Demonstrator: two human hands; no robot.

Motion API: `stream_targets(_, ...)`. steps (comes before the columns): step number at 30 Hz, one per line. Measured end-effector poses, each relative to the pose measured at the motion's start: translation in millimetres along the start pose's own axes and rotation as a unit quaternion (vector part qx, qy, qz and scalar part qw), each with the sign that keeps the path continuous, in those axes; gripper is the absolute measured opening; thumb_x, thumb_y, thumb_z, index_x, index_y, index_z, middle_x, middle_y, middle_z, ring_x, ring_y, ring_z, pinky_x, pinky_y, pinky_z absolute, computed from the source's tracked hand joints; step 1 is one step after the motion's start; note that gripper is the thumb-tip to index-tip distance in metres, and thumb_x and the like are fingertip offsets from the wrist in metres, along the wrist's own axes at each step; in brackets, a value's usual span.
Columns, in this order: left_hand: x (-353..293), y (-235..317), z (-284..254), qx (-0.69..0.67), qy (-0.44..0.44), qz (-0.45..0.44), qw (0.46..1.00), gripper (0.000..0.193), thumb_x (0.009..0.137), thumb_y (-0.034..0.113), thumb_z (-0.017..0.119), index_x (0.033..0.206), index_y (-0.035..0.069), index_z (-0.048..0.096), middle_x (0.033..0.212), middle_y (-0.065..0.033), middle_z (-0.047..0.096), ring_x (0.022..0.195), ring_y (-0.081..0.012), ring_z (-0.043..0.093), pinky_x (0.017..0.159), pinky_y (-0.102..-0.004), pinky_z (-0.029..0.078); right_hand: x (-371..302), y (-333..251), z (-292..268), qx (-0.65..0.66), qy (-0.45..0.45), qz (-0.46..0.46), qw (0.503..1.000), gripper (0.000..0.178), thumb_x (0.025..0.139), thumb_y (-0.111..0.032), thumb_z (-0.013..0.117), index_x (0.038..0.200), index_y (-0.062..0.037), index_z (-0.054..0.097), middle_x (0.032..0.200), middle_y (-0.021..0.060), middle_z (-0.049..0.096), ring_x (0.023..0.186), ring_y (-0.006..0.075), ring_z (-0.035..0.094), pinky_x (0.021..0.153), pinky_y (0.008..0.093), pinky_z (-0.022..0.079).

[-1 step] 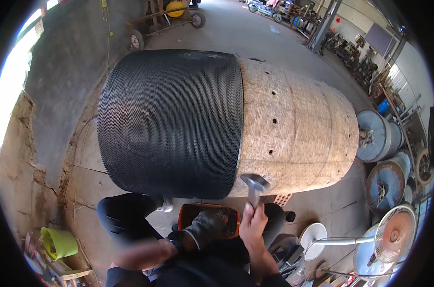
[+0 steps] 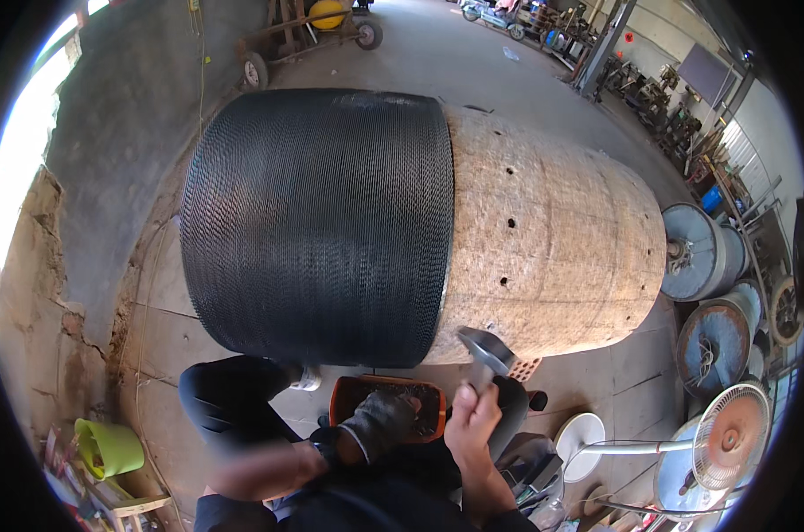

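A: Please, where is the drum [image 2: 530, 230], and how far is the work?

B: It lies across the middle of the view, at twelve o'clock from the two hands. Its nine o'clock side carries a black covering [image 2: 318, 222] in fine, close rows, which look finished to me. Its three o'clock side is a bare pale surface [image 2: 570, 253] with some dark holes and no rows. So I would judge that roughly half is done and the bare half is left.

A: And the fingers?

B: The right hand [image 2: 473, 418] has its fingers closed around the handle of a hammer [image 2: 488, 349]. The head is before the drum's lower edge, at five o'clock; whether it touches, I cannot tell. The left hand [image 2: 380, 424], in a grey glove, is over the orange bin [image 2: 335, 408] at six o'clock. Whether its fingers grip something, I cannot tell.
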State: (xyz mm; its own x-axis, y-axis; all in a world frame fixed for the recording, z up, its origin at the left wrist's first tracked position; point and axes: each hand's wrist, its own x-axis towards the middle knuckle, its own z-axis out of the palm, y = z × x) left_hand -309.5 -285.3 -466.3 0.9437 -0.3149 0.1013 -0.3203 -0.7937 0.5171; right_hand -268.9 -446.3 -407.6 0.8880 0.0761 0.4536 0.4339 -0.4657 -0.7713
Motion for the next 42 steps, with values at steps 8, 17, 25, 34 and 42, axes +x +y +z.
stream_targets(8,-1.3,-2.5,1.9,-0.121,0.021,0.048,0.991,0.022,0.09,0.024,0.068,0.089,0.004,0.057,0.075,-0.0154,0.062,0.07,-0.0368,0.065,0.064,-0.046,0.052,4.2,32.6,14.1,-0.121,-0.019,-0.005,0.993,0.015,0.096,-0.012,0.061,0.091,0.0012,0.055,0.071,0.021,0.061,0.059,0.0419,0.06,0.052,0.0431,0.048)
stream_targets(17,11.7,3.5,-38.2,-0.004,0.15,0.052,0.987,0.025,0.084,0.017,0.069,0.103,0.003,0.061,0.089,-0.016,0.065,0.079,-0.0341,0.066,0.074,-0.0467,0.052,13.0,19.9,14.7,-0.191,-0.037,-0.027,0.981,0.01,0.097,-0.005,0.054,0.09,0.0013,0.05,0.067,0.0186,0.057,0.054,0.0395,0.06,0.048,0.0413,0.045)
stream_targets(25,72.1,-52.8,-168.7,0.18,0.407,0.222,0.868,0.032,0.076,0.009,0.07,0.107,0.008,0.063,0.111,-0.0114,0.059,0.089,-0.0293,0.063,0.079,-0.0476,0.052,-5.4,31.2,-0.1,-0.124,-0.01,-0.07,0.99,0.015,0.1,-0.011,0.056,0.094,0.0017,0.052,0.059,0.0115,0.044,0.054,0.0206,0.059,0.05,0.033,0.043)
stream_targets(34,90.0,-58.6,-169.3,0.257,0.469,0.118,0.837,0.046,0.073,0.006,0.073,0.118,0.011,0.063,0.109,-0.0073,0.055,0.093,-0.0271,0.062,0.086,-0.0526,0.05,4.5,23.4,6.6,-0.083,0.015,-0.047,0.995,0.016,0.098,-0.011,0.059,0.103,0.0042,0.055,0.066,0.0168,0.058,0.056,0.0337,0.062,0.051,0.0408,0.047)
stream_targets(42,104.6,-62.3,-177.5,0.319,0.483,0.065,0.813,0.042,0.078,0.003,0.071,0.118,0.014,0.066,0.109,-0.0062,0.054,0.097,-0.0271,0.058,0.084,-0.0447,0.05,4.5,9.7,0.0,0.181,0.091,-0.115,0.973,0.018,0.087,-0.006,0.06,0.1,0.0043,0.066,0.077,0.0165,0.065,0.062,0.0264,0.067,0.058,0.0353,0.052)
